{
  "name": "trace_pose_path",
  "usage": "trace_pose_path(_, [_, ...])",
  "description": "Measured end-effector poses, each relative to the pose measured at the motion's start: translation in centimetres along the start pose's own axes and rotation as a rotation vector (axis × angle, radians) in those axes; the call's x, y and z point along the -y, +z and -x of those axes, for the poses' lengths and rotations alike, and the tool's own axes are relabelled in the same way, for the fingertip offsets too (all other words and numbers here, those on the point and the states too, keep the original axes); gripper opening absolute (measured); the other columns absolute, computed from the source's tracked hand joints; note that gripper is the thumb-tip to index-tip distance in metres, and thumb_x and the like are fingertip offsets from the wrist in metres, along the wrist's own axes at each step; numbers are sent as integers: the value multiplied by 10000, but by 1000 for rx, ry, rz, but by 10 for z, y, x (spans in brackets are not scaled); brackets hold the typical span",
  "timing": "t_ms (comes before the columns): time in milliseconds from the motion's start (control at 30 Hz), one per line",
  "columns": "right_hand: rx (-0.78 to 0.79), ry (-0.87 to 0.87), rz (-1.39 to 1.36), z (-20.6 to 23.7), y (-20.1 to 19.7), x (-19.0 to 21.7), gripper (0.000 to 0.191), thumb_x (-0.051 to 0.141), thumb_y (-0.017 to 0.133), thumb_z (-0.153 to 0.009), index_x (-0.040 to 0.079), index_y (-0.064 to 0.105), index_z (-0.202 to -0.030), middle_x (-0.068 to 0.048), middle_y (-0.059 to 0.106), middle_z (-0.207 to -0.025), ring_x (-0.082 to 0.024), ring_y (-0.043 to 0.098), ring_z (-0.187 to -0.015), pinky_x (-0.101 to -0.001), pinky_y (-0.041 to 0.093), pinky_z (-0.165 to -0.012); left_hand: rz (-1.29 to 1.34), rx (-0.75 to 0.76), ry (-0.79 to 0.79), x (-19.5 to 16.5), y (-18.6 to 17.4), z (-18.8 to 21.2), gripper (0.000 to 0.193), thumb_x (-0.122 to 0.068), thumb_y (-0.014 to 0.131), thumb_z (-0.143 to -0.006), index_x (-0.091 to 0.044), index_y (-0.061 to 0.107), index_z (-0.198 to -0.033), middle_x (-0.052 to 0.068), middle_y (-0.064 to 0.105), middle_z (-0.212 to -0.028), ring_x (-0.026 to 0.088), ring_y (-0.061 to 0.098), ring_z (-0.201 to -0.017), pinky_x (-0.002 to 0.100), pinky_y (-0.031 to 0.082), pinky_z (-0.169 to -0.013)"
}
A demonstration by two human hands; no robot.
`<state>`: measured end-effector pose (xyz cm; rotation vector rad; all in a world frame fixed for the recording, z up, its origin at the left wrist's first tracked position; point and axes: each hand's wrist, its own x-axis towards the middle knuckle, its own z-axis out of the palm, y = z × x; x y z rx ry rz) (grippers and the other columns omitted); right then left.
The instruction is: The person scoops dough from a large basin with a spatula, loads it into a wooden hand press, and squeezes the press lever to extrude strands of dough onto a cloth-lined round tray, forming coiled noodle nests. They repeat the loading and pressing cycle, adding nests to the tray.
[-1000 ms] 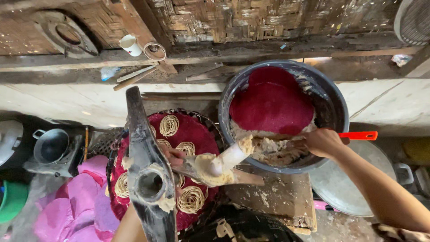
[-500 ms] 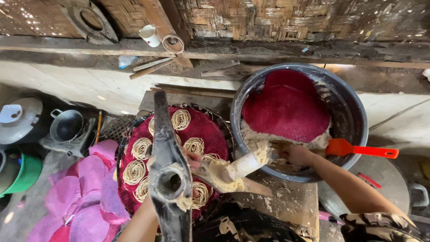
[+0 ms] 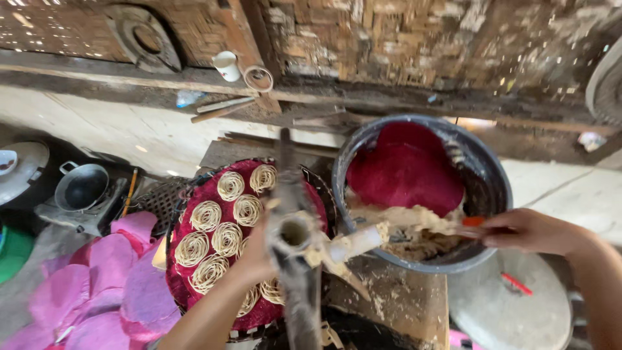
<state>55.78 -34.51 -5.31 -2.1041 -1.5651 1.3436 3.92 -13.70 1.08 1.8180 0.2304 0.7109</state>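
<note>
2 hands (image 3: pixel 259 249) (image 3: pixel 528 230) work: press (image 3: pixel 295 233), red-handled scraper (image 3: pixel 473 221) in bowl (image 3: pixel 489 194).

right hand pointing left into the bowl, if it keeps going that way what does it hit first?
Most likely the pale dough heaped in the dark bowl. The right hand holds a red-handled tool already reaching into it. Beyond lies the pale cylinder, though depth is unclear.

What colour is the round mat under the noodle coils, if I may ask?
Deep red, seen in the head view: the round mat beneath the pale noodle coils.
</note>
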Motion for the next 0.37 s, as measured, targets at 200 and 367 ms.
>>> trace_pose_path(200, [25,-526,62,38,-57,29,436,186,759,-968,16,709,-1367,-161,761,-1179,-226,676,-1028,-426,550,-873,-397,246,-325,20,49,-65,427,-316,762,-856,-147,646,-1231,72,656,-1243,233,606,-1203,386,422,-1162])
trace_pose_path(367, [-63,1,665,70,-50,155,509,444,729,-906,297,670,-1390,40,721,-1216,-92,705,-1040,-254,628,-861,-680,277,-64,26,66,-76,627,-474,762,-772,-120,690,-1284,180,632,-1342,370,540,-1269,478,464,-1095])
